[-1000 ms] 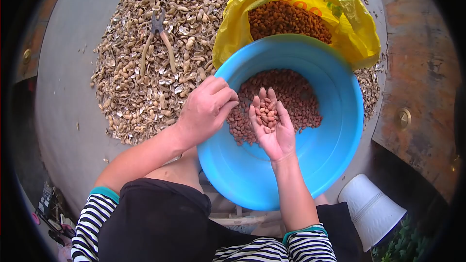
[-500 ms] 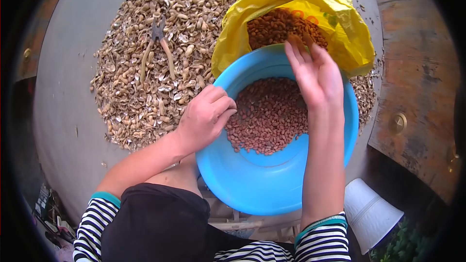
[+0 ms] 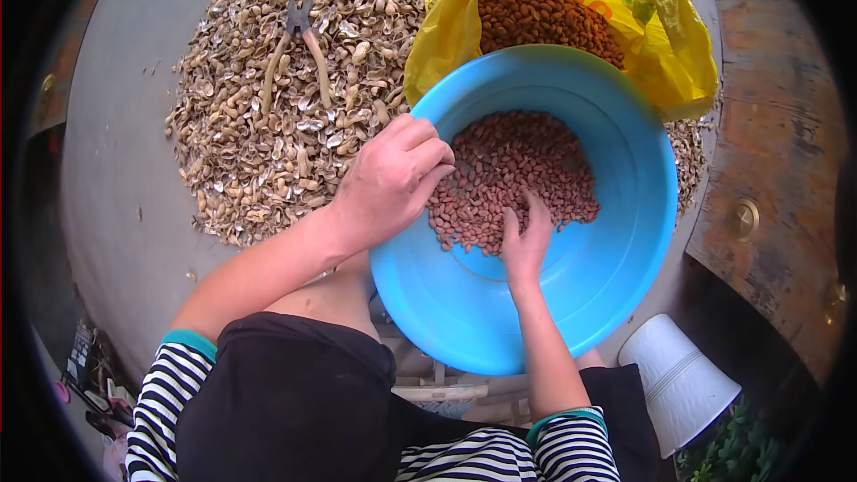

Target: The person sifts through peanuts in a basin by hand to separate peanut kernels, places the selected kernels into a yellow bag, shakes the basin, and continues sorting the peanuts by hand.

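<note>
A blue basin (image 3: 616,303) tilts toward me, with shelled reddish peanuts (image 3: 509,161) heaped in its upper part. My left hand (image 3: 402,174) is over the basin's left rim, its fingers curled and the thumb pressed to them; what they hold, if anything, is hidden. Down in the basin, my right hand (image 3: 527,236) touches the near edge of the peanuts. Its thumb and forefinger are apart, and the other fingers are partly hidden. Behind the basin, a yellow bag (image 3: 683,62) gapes toward me with more shelled peanuts (image 3: 553,22) inside.
A wide pile of peanut shells (image 3: 259,161) covers the grey table (image 3: 107,125) at left. Pliers (image 3: 299,45) with worn handles lie on the shells. A white bucket (image 3: 674,384) stands at lower right, below wooden boards (image 3: 759,125) with a round metal fitting.
My right hand has come down from the bag's mouth into the basin's peanuts. The left hand stays at the rim. The view has shifted slightly, and more of the bag's contents shows.
</note>
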`<control>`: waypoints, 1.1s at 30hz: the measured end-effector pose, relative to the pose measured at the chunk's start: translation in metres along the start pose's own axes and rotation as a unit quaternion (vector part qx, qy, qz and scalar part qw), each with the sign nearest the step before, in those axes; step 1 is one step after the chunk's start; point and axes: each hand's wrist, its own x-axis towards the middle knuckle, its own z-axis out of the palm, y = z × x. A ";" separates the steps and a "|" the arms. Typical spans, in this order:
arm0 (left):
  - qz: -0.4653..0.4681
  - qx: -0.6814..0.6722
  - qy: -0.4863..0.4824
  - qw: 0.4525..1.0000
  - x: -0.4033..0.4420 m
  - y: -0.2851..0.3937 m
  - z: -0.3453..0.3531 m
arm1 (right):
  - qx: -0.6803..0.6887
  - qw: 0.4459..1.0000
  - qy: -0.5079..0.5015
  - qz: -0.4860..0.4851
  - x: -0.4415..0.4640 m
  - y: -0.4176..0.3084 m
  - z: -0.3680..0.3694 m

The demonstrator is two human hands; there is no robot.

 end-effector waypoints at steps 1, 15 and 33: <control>0.004 0.002 0.002 1.000 0.000 0.000 0.000 | 0.002 1.000 -0.001 0.001 -0.001 -0.006 0.002; 0.022 0.025 -0.004 0.999 0.001 0.000 0.001 | 0.180 0.974 0.014 0.139 0.043 -0.025 0.013; 0.043 0.037 -0.006 0.998 0.000 -0.002 0.002 | 0.205 0.966 0.018 0.154 0.077 -0.002 0.008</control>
